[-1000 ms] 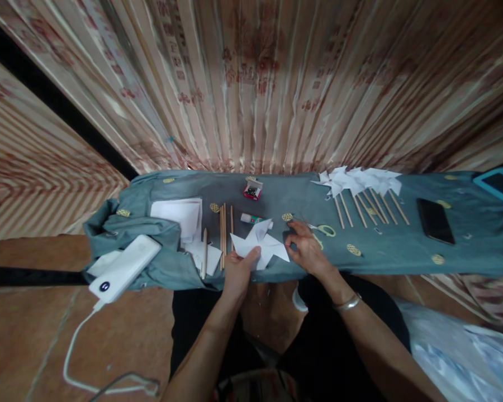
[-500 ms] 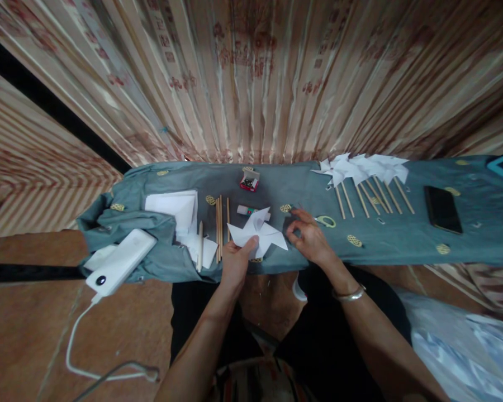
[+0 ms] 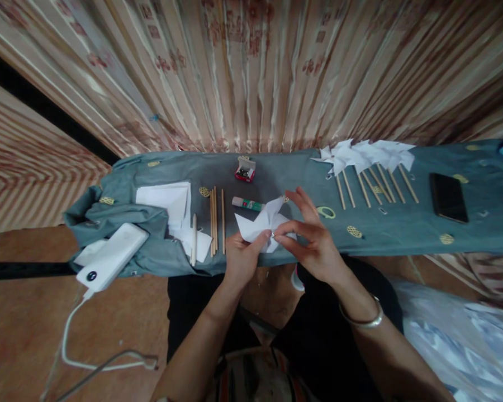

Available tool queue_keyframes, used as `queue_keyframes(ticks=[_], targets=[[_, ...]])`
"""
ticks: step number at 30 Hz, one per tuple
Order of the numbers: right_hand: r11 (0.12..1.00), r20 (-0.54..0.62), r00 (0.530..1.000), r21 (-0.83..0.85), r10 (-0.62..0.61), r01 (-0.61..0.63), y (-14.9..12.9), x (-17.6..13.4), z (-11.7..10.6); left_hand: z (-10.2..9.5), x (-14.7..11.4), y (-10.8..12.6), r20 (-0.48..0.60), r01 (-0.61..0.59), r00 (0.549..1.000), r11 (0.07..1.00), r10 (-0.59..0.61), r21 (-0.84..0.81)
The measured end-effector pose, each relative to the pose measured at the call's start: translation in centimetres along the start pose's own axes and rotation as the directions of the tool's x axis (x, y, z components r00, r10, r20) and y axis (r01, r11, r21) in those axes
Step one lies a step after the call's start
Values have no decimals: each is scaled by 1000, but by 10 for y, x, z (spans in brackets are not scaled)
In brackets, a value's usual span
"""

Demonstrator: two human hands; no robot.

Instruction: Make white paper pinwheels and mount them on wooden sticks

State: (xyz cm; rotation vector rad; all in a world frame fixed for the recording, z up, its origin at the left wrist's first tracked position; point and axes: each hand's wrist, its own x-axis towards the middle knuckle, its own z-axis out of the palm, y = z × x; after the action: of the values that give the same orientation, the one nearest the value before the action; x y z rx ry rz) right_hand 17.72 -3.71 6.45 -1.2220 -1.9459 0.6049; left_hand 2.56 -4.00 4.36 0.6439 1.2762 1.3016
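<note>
A white paper pinwheel [image 3: 251, 228] is in my left hand [image 3: 242, 258], whose thumb presses near its centre while the fingers lie hidden beneath. Over that centre, my right hand [image 3: 316, 245] pinches a tiny shiny thumbtack [image 3: 273, 235] between thumb and index finger, its other fingers raised. Whether the tack's point has entered the paper is too small to tell. Just behind the pinwheel lies a glue stick [image 3: 247, 203]. Farther back stands an open red box [image 3: 245, 171] with small metallic tacks inside.
Several wooden sticks [image 3: 214, 220] and a white pen-like tool [image 3: 194, 240] lie left, beside stacked white paper [image 3: 163, 201] and a power bank [image 3: 113, 257]. To the right are a greenish ring [image 3: 327, 212], finished pinwheels on sticks [image 3: 360, 159] and a dark phone [image 3: 448, 196].
My right hand has moved left to the pinwheel's centre, bringing the thumbtack against it. My left hand still holds the pinwheel, now slightly turned. The view has shifted a little.
</note>
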Motion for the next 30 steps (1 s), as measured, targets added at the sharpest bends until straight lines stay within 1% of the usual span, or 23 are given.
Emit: queue_keyframes(ticks=[7,15,21,26,30], targets=[[997,-19,1000,74,1,0,2,0,-5,3,-4,6,33,-11,999,1000,11,3],[989,26,999,140,48,-51,2,1,-8,1,-5,6,59,-16,998,1000,14,24],[980,70,995,179,75,-86,1,1,-10,-1,-5,5,100,-2,995,1000,0,27],[978,76,994,188,81,-94,1,1,-10,-2,-5,6,100,3,995,998,-8,56],[980,82,993,172,90,-103,1,1,-11,-2,-5,7,104,11,994,999,-16,49]])
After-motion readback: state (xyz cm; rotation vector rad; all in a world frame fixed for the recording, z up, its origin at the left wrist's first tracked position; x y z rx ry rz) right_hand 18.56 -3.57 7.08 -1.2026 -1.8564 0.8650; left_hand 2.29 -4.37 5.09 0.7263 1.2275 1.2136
